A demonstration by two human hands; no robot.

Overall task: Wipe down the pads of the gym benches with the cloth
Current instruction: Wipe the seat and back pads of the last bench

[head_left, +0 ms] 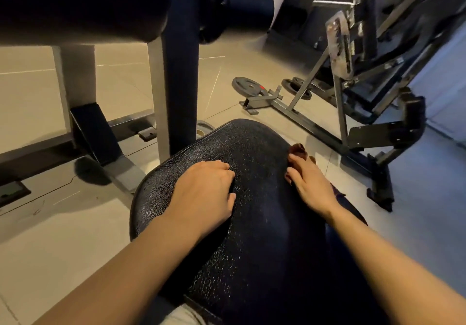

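Pressing my left hand (pixel 205 188) palm-down on the black seat pad (pixel 254 224), fingers loosely curled and holding nothing, my right hand (pixel 309 182) at the pad's right edge, fingers bunched over a brown cloth (pixel 298 149), weight plates (pixel 248 85) on the floor beyond

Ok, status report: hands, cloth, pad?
Left hand flat on black textured bench pad. Right hand holds dark brown cloth at pad's right edge. Nothing obstructing.
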